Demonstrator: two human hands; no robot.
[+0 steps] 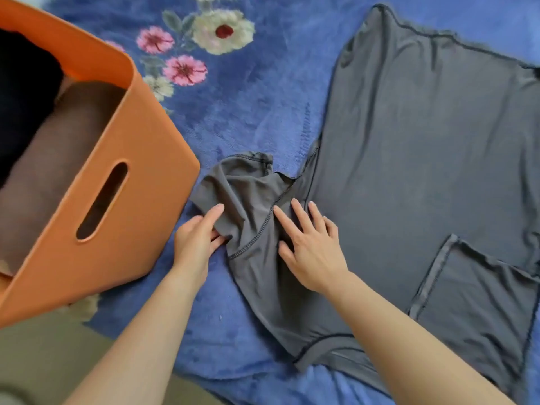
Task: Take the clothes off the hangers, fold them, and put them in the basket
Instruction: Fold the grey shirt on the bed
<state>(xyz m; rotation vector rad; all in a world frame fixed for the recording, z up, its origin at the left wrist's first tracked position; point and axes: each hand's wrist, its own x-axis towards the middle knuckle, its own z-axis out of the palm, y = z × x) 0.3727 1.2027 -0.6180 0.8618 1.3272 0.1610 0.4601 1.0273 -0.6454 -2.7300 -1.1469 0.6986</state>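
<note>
Pinching the crumpled edge of the short sleeve, the left hand has 1 finger laid on top and the others tucked in at the cloth's edge, while the right hand lies flat with its fingers spread, pressing on the seam where the sleeve joins the grey shirt. From where I stand, the shirt is off any hanger and spread on the blue flowered blanket, its body stretching away to the far right and its neck end toward the near edge. It sits just right of the orange basket, which already holds something dark and something brown. The trouble I'd expect is in that sleeve: it is bunched into several ridges, and if it gets turned in over the body like that, the creases go into the fold and the bundle ends up lumpy. The fabric looks thin and slippery, so a tug from the left hand could drag the whole shoulder toward the basket if the right palm eases off. The plush blanket may also catch the underside and skew the hem. I cannot see the right side of the shirt, so an uneven fold there could go unnoticed.
</note>
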